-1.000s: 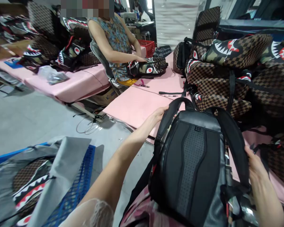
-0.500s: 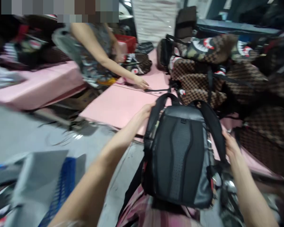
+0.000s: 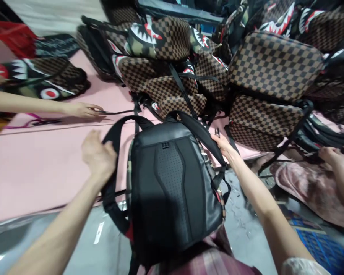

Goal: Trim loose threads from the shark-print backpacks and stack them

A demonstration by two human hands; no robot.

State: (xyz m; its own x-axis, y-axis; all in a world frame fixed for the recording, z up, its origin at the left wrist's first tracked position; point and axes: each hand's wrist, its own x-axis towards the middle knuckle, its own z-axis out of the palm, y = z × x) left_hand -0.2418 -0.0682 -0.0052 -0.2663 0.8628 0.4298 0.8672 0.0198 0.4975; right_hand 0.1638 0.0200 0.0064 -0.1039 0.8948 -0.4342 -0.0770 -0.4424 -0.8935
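Observation:
A black backpack [image 3: 166, 183] faces me with its padded back panel, resting against the pink table edge and my lap. My right hand [image 3: 225, 147] is closed on its right shoulder strap [image 3: 202, 130]. By those fingertips a small dark pointed piece [image 3: 217, 131] shows, too small to name. My left hand [image 3: 99, 154], smeared by motion, is beside the left shoulder strap [image 3: 114, 133]; whether its fingers grip the strap cannot be made out. Camouflage and checked fabric shows along the backpack's sides.
Brown checked bags [image 3: 275, 65] with shark-mouth prints pile up along the back and right of the pink table [image 3: 46, 164]. A co-worker's hand [image 3: 84, 110] holds a dark strip at the left. Another person's hand [image 3: 332, 156] is at the right. A blue crate [image 3: 321, 244] stands low right.
My view has swung right, bringing more checked bags and a second person in. The backpack now appears farther left. My left hand has shifted on or off the left strap and is blurred.

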